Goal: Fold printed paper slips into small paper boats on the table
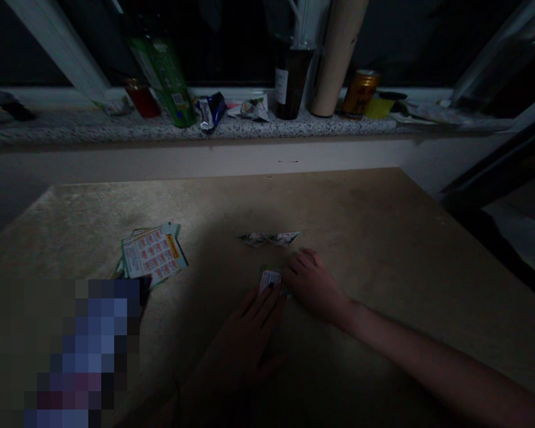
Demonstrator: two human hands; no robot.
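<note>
Printed paper card (270, 278) sits partly under the left hand (248, 330), fingers stretched flat; the right hand (314, 287) curls alongside, hold unclear!

Small whitish printed paper (268, 277), partly hidden, lying on table (374, 238).

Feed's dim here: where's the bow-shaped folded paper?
In the head view, the folded paper lies near centre on the table, up-left of the right hand and right of the card stack.

Creased paper, that pale bow-shaped piece (284, 239); matt tan desk (361, 208); and (shiny, this one) a crumpled blue-and-silver foil wrapper (210, 112)!
</note>
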